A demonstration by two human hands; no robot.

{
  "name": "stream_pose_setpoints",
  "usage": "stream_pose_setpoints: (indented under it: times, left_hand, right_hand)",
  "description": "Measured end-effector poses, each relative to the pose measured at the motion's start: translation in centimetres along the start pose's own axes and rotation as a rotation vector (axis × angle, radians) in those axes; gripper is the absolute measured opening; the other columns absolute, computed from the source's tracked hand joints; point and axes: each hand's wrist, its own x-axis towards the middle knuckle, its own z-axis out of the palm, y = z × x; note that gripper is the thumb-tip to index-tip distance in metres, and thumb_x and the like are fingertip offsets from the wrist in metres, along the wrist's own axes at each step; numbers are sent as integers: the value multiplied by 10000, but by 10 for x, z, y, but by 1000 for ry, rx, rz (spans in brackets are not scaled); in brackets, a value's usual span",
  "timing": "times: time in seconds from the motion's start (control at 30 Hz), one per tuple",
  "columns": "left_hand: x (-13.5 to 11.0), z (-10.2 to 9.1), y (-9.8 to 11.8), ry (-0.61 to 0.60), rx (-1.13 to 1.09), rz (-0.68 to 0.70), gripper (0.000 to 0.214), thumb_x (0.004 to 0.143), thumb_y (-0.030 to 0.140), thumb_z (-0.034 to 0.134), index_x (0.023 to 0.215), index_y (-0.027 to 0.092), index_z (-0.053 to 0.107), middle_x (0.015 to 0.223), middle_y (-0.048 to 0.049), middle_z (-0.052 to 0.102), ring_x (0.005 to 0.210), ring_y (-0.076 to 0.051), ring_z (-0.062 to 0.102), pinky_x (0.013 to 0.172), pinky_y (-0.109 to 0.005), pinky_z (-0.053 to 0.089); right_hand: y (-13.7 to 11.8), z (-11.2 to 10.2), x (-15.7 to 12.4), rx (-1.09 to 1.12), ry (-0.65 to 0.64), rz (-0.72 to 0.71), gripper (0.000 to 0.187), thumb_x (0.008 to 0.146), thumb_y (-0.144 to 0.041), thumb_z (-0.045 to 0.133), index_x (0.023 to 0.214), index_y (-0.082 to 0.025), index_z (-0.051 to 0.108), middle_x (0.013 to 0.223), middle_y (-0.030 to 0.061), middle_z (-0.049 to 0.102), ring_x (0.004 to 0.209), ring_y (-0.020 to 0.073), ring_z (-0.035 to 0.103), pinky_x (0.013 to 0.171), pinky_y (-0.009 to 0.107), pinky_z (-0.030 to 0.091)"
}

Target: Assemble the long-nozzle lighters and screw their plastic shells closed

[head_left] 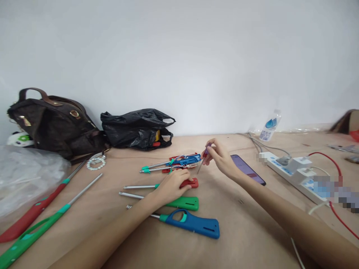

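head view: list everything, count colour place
red lighter: one, red, centre
green lighter: one, green, nearer
blue lighter: one, blue, nearest
opened lighters: seemingly two, blue, red, behind
spare lighters: two, red, green, left
handbag: one, brown, back left
plastic bag: one, black, beside handbag
clear bag: one, clear, far left
bracelet: one, white, by handbag
phone: one, dark, right
bottle: one, clear, back right
power strip: one, white, right
screwdriver: one, purplish, right hand
left hand: on red lighter
right hand: holds screwdriver

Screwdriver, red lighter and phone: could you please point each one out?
Screwdriver (206,152), head view, on its handle.
Red lighter (192,182), head view, on its handle end.
Phone (248,170), head view, on its screen.
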Motion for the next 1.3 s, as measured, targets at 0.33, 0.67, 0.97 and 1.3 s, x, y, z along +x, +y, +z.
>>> stream_pose_setpoints:
  times: [0.33, 0.67, 0.97, 1.3]
  left_hand:
    - [1, -1, 1, -13, 25, 12, 64, 863, 161, 598, 922, 180, 612, 989, -48, 620, 991, -220, 563, 873, -330, 443]
    - [1, -1, 1, -16, 26, 25, 65, 866, 175, 591, 927, 178, 612, 998, -54, 620, 991, -221, 564, 876, -337, 440]
    - [1, -1, 0, -23, 26, 34, 65, 881, 202, 574, 926, 180, 616, 995, -54, 621, 985, -219, 564, 870, -338, 440]
    - [2, -2, 3, -23, 47, 18, 55, 856, 172, 595, 901, 182, 625, 1027, -57, 625, 1006, -226, 568, 873, -343, 453]
  right_hand:
    - [-10, 10, -7, -157, -173, -35, 127, 942, -343, 398, 949, -217, 384, 703, -15, 617, 554, 127, 623, 550, 260, 499]
    - [-7, 10, -8, -149, -171, -29, 107, 939, -326, 395, 943, -221, 382, 690, -16, 617, 550, 133, 623, 537, 262, 497]
    - [-8, 12, -8, -158, -171, -28, 114, 937, -336, 396, 936, -224, 378, 679, -23, 604, 555, 134, 622, 548, 267, 499]
    - [-23, 21, -17, -405, -214, -54, 69, 918, -271, 403, 971, -227, 406, 703, -13, 603, 611, 148, 608, 591, 265, 469]
